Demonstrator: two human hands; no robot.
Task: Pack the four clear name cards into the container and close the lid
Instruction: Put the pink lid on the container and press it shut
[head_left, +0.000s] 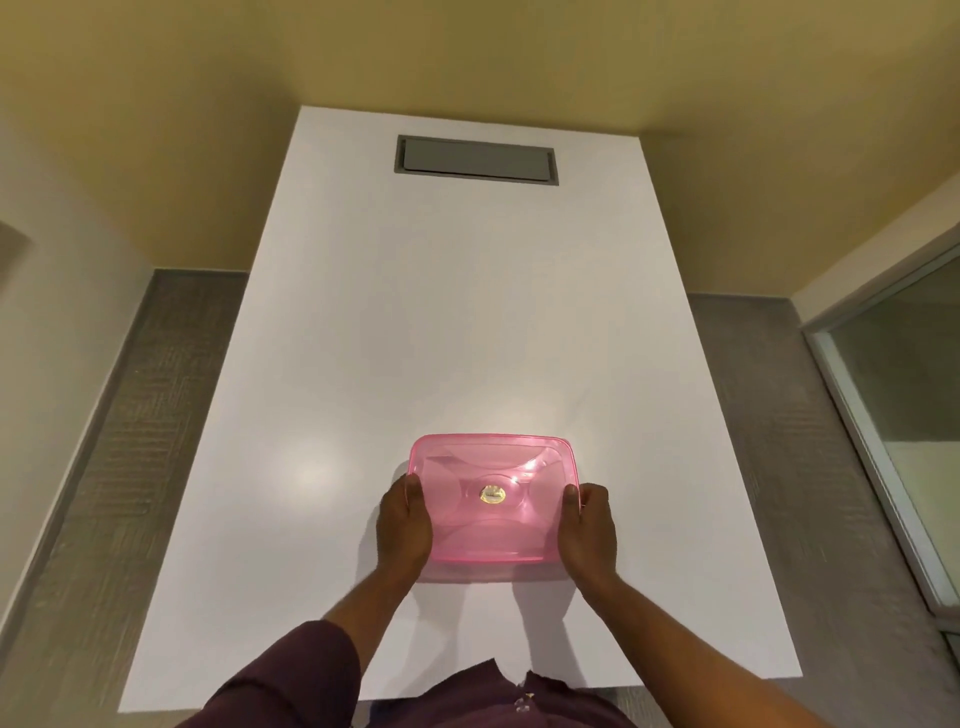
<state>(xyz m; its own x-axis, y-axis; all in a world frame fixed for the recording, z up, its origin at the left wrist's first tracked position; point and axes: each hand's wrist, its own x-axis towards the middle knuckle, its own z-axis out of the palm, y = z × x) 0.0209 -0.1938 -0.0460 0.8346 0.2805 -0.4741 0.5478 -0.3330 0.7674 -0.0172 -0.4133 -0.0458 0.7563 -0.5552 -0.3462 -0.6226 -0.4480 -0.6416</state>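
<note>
A pink translucent container stands on the white table near its front edge, with its pink lid on top. A small gold sticker marks the lid's middle. My left hand grips the container's left side, thumb on the lid's edge. On the right side, my right hand grips it the same way. No clear name cards lie on the table; I cannot tell what is inside through the tinted lid.
A grey rectangular flap is set into the table at its far end. Grey floor runs along both sides of the table. A glass partition stands to the right.
</note>
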